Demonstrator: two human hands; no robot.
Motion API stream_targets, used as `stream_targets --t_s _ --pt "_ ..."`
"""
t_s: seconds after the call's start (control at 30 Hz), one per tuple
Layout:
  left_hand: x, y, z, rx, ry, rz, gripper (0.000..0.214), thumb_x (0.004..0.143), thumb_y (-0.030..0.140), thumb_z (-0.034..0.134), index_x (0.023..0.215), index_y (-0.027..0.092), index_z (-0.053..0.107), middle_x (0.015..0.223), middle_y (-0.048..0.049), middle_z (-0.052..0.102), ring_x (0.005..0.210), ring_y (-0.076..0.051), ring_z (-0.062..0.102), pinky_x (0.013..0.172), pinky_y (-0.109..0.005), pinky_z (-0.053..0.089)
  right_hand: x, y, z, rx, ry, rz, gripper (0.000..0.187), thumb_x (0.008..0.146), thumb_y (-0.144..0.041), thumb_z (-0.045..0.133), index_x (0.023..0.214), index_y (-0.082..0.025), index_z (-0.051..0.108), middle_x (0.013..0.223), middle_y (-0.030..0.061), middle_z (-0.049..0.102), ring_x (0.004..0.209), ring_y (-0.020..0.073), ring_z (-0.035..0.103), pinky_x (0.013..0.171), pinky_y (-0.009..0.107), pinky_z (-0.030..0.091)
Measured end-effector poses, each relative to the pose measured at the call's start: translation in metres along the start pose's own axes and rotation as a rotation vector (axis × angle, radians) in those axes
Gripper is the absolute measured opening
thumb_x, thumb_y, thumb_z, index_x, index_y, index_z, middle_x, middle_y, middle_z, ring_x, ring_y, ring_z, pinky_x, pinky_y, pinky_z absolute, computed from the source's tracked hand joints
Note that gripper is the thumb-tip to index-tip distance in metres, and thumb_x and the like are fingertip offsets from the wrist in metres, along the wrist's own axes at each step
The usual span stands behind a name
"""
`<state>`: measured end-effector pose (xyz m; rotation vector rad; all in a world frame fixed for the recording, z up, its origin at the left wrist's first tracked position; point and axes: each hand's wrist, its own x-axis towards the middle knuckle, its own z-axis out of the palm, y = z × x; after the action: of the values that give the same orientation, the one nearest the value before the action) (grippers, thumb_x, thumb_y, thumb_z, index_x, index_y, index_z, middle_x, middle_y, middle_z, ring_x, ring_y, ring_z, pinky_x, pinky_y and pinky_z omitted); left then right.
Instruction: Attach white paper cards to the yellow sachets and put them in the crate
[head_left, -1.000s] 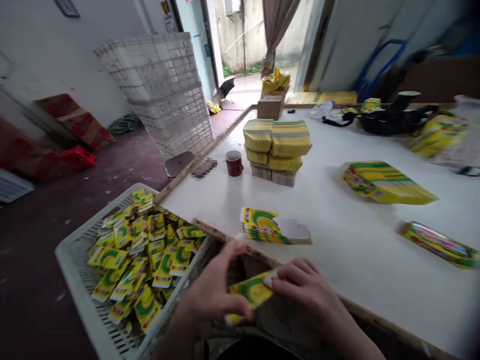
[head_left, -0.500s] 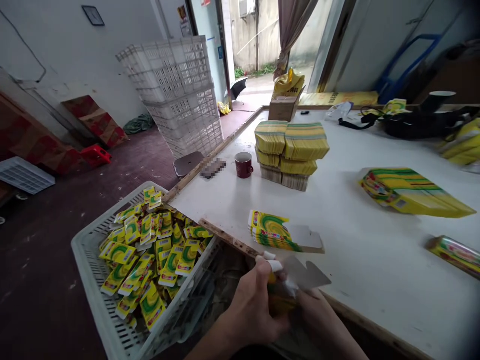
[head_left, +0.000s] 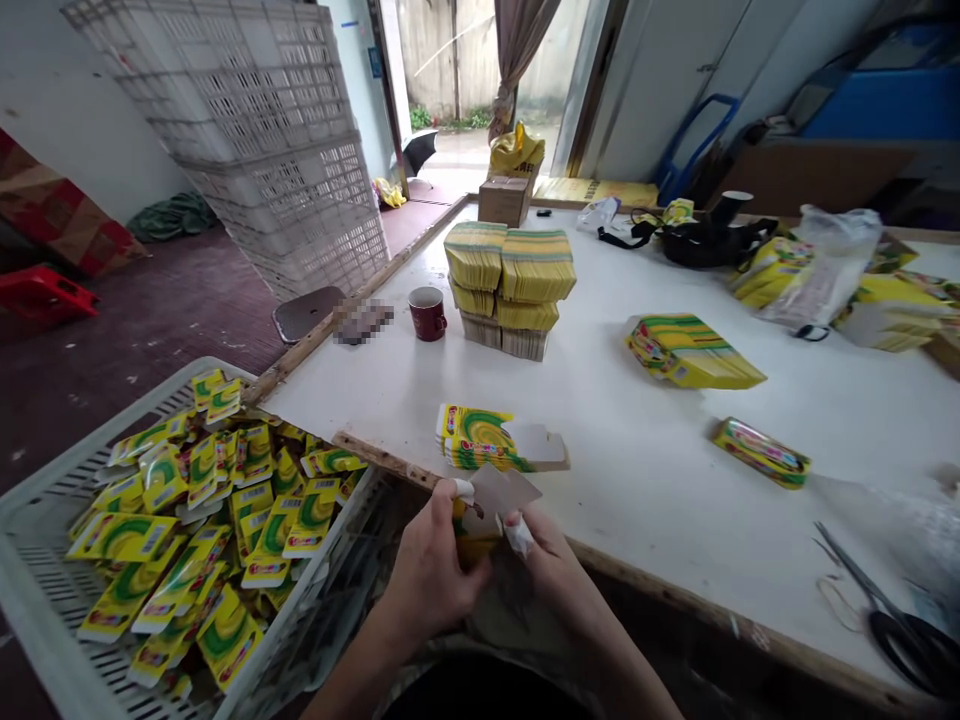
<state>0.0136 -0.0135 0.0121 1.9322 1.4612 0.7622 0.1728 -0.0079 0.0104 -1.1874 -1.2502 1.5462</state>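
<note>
My left hand (head_left: 439, 555) is closed around a small yellow-green carton (head_left: 504, 496) at the table's front edge. The carton's grey inner side and flaps face up. My right hand (head_left: 555, 560) pinches its right side, the thumb on the card. White wrapping covers a fingertip on each hand. Just beyond lies a small stack of flat yellow-green cartons (head_left: 480, 432), one with its grey flap sticking out to the right. To the left, a white plastic crate (head_left: 45, 610) is filled with many folded yellow cartons (head_left: 277, 530).
On the table (head_left: 645, 480) stand a dark red mug (head_left: 427, 315) and bundled carton stacks (head_left: 514, 270). Farther right lie another bundle (head_left: 694, 350), a packed carton (head_left: 763, 452) and black-handled scissors (head_left: 892, 610). Tall white crates (head_left: 277, 130) rise at the back left.
The view has turned right, bringing scissors and plastic bags into sight. My right thumb now shows on the carton's right side, where the hand was blurred before.
</note>
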Motion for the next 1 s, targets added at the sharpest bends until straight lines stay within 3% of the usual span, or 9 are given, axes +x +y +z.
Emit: stream_targets --t_s 0.1,0.2,0.3,0.43,0.57,0.73,0.87,0.93,1.0 --pt "-0.001 -0.002 0.001 0.078 0.064 0.005 0.06 0.073 0.024 0.062 0.122 0.025 0.026 0.102 -0.007 0.056 0.091 -0.024 0.058 0.078 -0.041 0.051 0.001 0.002 -0.002 -0.018 0.041 -0.096 0.05 0.083 -0.066 0.043 0.083 -0.018 0.058 0.083 0.0048 0.06 0.079 0.0196 0.054 0.074 0.032 0.046" --pt "-0.002 -0.003 0.002 0.083 0.105 0.019 0.058 0.073 0.025 0.061 0.12 0.025 0.028 0.099 -0.0064 0.057 0.088 -0.024 0.06 0.075 -0.04 0.051 0.002 0.008 -0.003 -0.004 0.082 -0.072 0.053 0.084 -0.067 0.04 0.07 -0.018 0.053 0.069 0.002 0.054 0.067 0.0158 0.05 0.063 0.027 0.043" --pt "-0.003 -0.001 0.003 0.047 0.108 0.021 0.058 0.071 0.025 0.06 0.119 0.025 0.027 0.096 -0.0058 0.058 0.084 -0.024 0.06 0.072 -0.038 0.051 0.004 0.012 0.0 0.088 0.053 -0.03 0.045 0.084 -0.06 0.048 0.074 -0.018 0.058 0.066 0.0012 0.056 0.066 0.0157 0.052 0.065 0.028 0.045" --pt "-0.005 0.004 0.002 0.042 0.067 0.042 0.057 0.069 0.022 0.06 0.117 0.024 0.028 0.093 -0.0051 0.057 0.082 -0.024 0.059 0.071 -0.038 0.05 0.007 0.007 0.004 0.173 -0.03 0.023 0.037 0.08 -0.051 0.059 0.094 -0.017 0.064 0.077 0.0035 0.065 0.074 0.019 0.06 0.073 0.033 0.051" --pt "-0.003 0.007 0.001 0.023 -0.018 0.056 0.058 0.064 0.016 0.058 0.113 0.025 0.029 0.095 -0.0037 0.056 0.083 -0.023 0.057 0.073 -0.037 0.048 0.005 0.001 0.005 -0.041 0.013 -0.086 0.033 0.085 -0.041 0.054 0.105 -0.017 0.064 0.1 0.0082 0.067 0.093 0.0222 0.062 0.087 0.036 0.05" --pt "-0.001 0.003 0.006 -0.129 -0.11 0.034 0.061 0.07 0.018 0.056 0.12 0.024 0.022 0.096 -0.0045 0.055 0.082 -0.021 0.056 0.072 -0.037 0.048 -0.003 0.006 0.008 -0.276 -0.109 -0.224 0.053 0.09 -0.026 0.046 0.142 -0.018 0.035 0.142 0.0124 0.046 0.131 0.0225 0.043 0.11 0.038 0.035" --pt "-0.003 -0.006 0.01 -0.005 -0.022 0.044 0.069 0.07 0.019 0.058 0.127 0.022 0.019 0.121 -0.0137 0.045 0.106 -0.027 0.052 0.087 -0.045 0.047 0.001 0.013 0.006 -0.295 -0.025 -0.277 0.051 0.09 -0.017 0.038 0.141 -0.018 0.038 0.144 0.0115 0.044 0.135 0.0217 0.04 0.113 0.039 0.032" --pt "-0.005 -0.01 0.008 0.069 0.012 0.009 0.064 0.07 0.017 0.058 0.125 0.023 0.025 0.121 -0.0121 0.046 0.109 -0.027 0.051 0.089 -0.046 0.047 0.004 0.014 0.002 -0.312 0.016 -0.283 0.052 0.092 -0.018 0.035 0.144 -0.018 0.033 0.147 0.0123 0.04 0.138 0.0223 0.035 0.114 0.042 0.03" --pt "-0.005 -0.011 0.001 0.07 0.021 -0.013 0.058 0.07 0.016 0.059 0.121 0.024 0.032 0.113 -0.0078 0.053 0.103 -0.024 0.054 0.086 -0.042 0.048 0.004 0.015 -0.002 -0.423 -0.056 -0.336 0.06 0.092 -0.016 0.035 0.149 -0.018 0.019 0.155 0.0133 0.023 0.144 0.0237 0.021 0.115 0.046 0.025"
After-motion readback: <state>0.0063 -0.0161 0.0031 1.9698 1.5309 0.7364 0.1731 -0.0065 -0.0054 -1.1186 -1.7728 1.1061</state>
